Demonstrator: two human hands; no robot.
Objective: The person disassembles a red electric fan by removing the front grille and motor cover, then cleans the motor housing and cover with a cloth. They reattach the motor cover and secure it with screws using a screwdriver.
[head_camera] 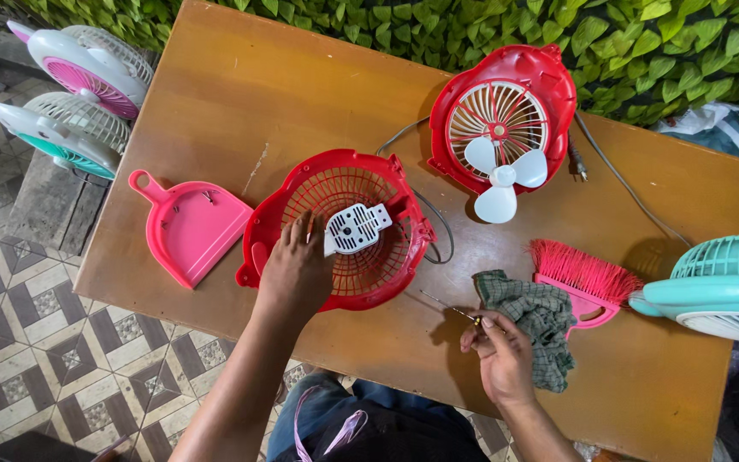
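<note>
My left hand rests inside a red fan housing grille on the wooden table, fingers pressing next to the white motor block in its middle. My right hand is closed on a thin screwdriver, its tip pointing up-left toward the red grille. A second red fan half with white blades lies farther back, joined by a grey cable.
A pink dustpan holding small screws lies left. A checked cloth and pink hand brush lie right. A teal fan sits at the right edge, two more fans off the table's left. Leafy wall behind.
</note>
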